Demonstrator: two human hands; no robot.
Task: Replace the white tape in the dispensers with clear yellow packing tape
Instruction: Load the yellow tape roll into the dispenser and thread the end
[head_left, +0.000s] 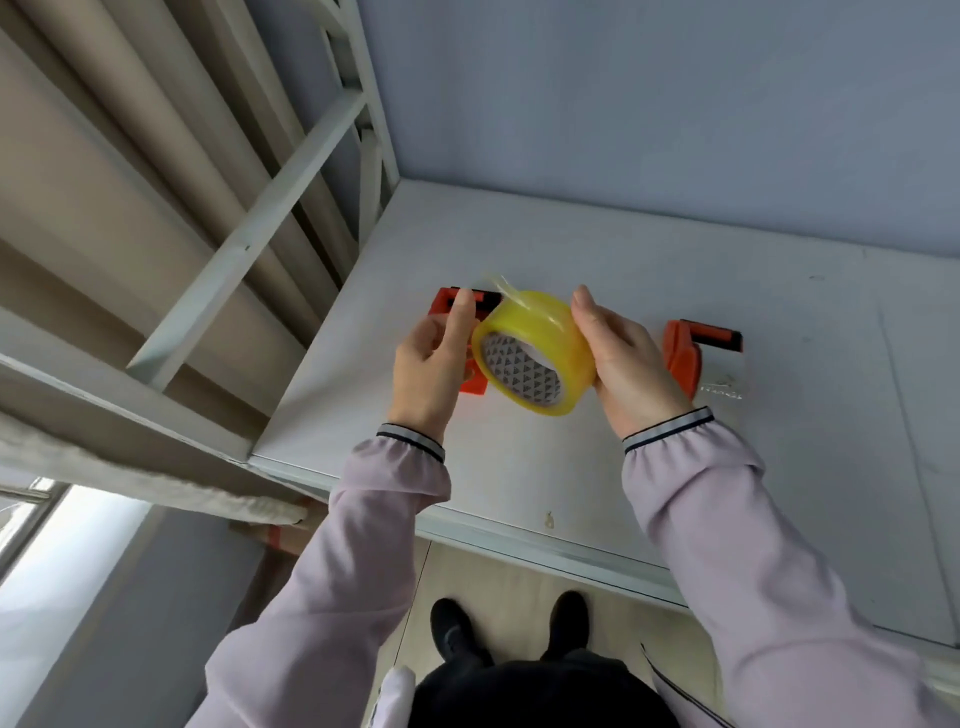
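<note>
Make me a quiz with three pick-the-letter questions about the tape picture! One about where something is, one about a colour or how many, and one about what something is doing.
1. Where is the yellow tape roll?
A. flat on the table
B. held up between both hands
C. on the floor

2. How many orange dispensers are on the table?
A. one
B. two
C. four

3. What is the tape's loose end doing?
A. stuck flat
B. peeled up
C. cut off

Answers:
1 B: the left hand and right hand grip it.
2 B: one dispenser behind the left hand, another dispenser beside the right.
3 B: a strip lifts off the roll.
</note>
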